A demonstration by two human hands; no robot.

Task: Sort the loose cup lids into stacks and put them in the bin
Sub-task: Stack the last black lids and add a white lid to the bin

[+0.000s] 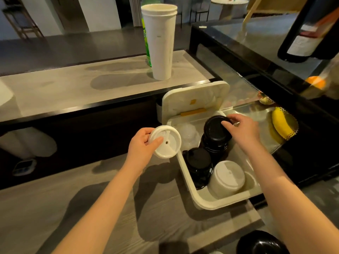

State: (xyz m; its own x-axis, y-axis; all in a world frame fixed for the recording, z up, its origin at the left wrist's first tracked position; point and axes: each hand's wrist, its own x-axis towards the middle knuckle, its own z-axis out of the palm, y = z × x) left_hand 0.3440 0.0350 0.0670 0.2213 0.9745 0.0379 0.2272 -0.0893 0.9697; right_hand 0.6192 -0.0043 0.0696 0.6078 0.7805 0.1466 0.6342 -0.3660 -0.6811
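Observation:
A white bin (216, 201) with its lid flipped up stands on the counter. Inside it are a tall stack of black lids (214, 142), a shorter black stack (199, 164) in front, a white lid stack (227, 177) at the near right and a clear lid stack (188, 133) at the far left. My left hand (141, 146) grips a single white lid (166, 142) just left of the bin. My right hand (242, 129) pinches the top black lid (213, 128) of the tall stack.
Tall stacked white paper cups (160, 43) and a green bottle stand on the raised ledge behind. A glass display case with a banana (280, 123) lies to the right. A black round object (262, 242) sits at the bottom edge.

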